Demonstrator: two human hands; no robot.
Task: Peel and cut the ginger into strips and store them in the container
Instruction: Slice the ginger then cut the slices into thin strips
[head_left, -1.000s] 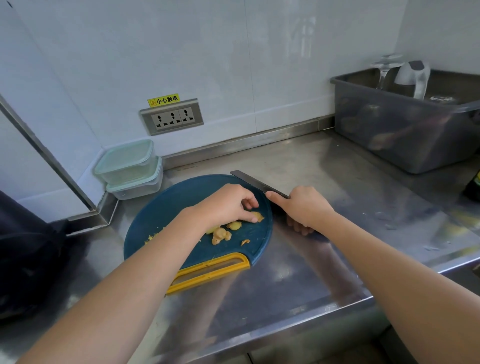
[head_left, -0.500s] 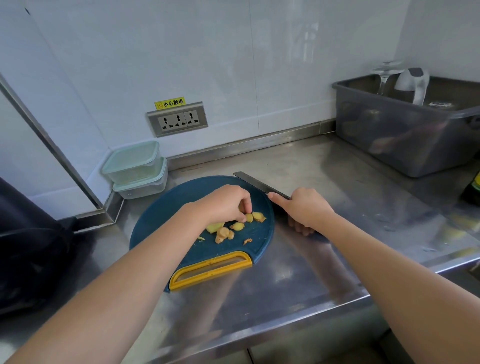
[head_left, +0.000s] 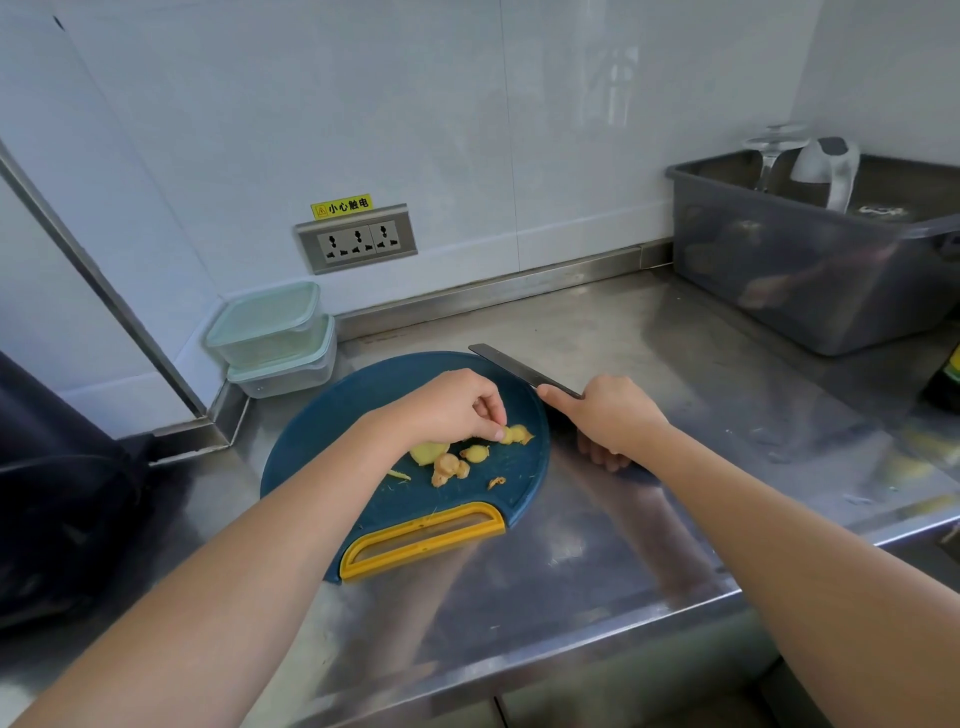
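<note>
The blue cutting board (head_left: 358, 410) with a yellow handle is laid on the steel counter (head_left: 597, 545). The ginger is found on the board in several pieces: a larger peeled chunk (head_left: 428, 451) partly under the left wrist, knobbly offcuts (head_left: 449, 467) beside it, and a small ginger piece (head_left: 514, 434) near the board's right edge. The left hand (head_left: 452, 410) is held over the board with fingers curled; the small ginger piece is pinched between thumb and forefinger tips. The knife (head_left: 514, 366) is gripped by the right hand (head_left: 608, 415), fingers wrapped round the handle, forefinger laid along the spine, blade pointing away over the board's far edge. Two lidded containers (head_left: 265, 322) are stacked in the corner behind the board, lids on. A grey tub (head_left: 810, 270) is noted at far right.
</note>
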